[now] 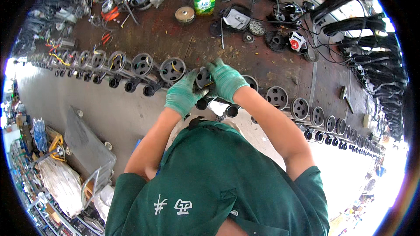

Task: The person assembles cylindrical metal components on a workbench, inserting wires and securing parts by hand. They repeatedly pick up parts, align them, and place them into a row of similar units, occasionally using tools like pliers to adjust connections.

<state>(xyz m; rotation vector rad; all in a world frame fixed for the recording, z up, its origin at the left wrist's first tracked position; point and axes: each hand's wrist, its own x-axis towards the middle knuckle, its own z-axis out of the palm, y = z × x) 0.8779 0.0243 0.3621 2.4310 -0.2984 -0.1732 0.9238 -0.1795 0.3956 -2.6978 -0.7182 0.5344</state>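
Both of my hands wear green gloves and meet over a black round housing (203, 78) with holes in its face, at the table's near edge. My left hand (181, 94) is closed around its left side, thumb underneath. Against its right side my right hand (228, 78) is closed too, with the fingertips reaching over the far rim; part of the grip is hidden. Just left stands a similar round housing (172, 70) with a yellow wire inside. To the right, another round housing (276, 98) belongs to the same long row, with short black pipe ends below.
On the brown table (153, 39) stand a green soap bottle (204, 1) and a round tan disc (185, 15). Black motor parts and a screwdriver (222, 37) lie farther right. Cable bundles (372, 26) crowd the right edge. A flat grey trolley (89, 135) stands on the floor left.
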